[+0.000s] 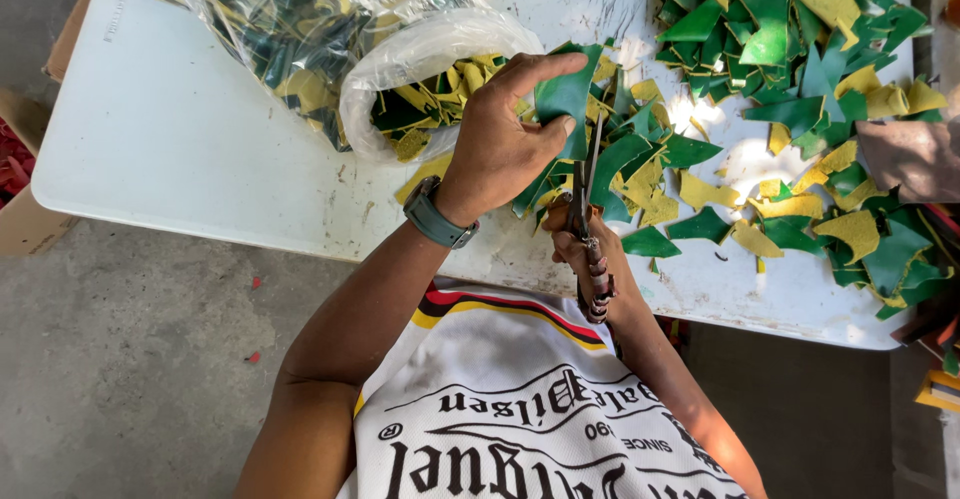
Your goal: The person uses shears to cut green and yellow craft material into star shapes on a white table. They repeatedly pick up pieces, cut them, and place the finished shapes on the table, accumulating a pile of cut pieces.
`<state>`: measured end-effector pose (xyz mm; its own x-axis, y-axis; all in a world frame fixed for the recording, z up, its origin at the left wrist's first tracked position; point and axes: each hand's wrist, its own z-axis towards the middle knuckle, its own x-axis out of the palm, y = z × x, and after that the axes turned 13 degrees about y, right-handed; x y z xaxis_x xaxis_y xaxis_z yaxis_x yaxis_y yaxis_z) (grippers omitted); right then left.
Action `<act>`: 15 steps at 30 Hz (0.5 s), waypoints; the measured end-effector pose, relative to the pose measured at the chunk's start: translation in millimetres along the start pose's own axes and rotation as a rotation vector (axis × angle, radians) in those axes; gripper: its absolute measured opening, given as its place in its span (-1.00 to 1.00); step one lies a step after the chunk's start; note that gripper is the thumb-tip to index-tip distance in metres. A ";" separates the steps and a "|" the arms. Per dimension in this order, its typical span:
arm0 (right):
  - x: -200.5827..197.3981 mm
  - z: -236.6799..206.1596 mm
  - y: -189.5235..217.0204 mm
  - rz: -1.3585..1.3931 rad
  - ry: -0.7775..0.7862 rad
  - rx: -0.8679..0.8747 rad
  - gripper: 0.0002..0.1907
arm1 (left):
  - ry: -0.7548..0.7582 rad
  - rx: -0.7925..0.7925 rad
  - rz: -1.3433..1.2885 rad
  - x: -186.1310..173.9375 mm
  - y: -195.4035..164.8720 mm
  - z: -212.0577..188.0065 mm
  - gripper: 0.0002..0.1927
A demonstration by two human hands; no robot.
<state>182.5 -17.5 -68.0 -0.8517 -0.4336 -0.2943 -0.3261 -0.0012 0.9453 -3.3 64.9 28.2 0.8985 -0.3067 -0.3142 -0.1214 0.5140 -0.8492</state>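
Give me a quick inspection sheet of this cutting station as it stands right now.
Surface: white table, scuffed and stained near its front edge.
Job's things: green piece held up in the left hand; scissors in the right hand, blades at the piece.
Clutter: green and yellow offcuts heaped at right and under the hands; clear bag of the same scraps, mouth open toward the hands.
Grippers: both hands closed on their items; grey watch on the left wrist.
Cables: nothing seen.
Surroundings: concrete floor; cardboard box at left.

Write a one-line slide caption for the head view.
Left hand holds a green scrap while right hand works scissors over a white table.
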 end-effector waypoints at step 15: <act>8.4 3.8 0.7 0.336 -0.148 0.248 -0.87 | 0.027 0.000 -0.010 5.7 -1.5 5.3 -0.46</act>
<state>173.5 -17.8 -70.4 -0.9710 -0.2390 -0.0108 -0.0946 0.3422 0.9348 4.2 66.6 29.9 0.8878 -0.3333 -0.3174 -0.1128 0.5109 -0.8522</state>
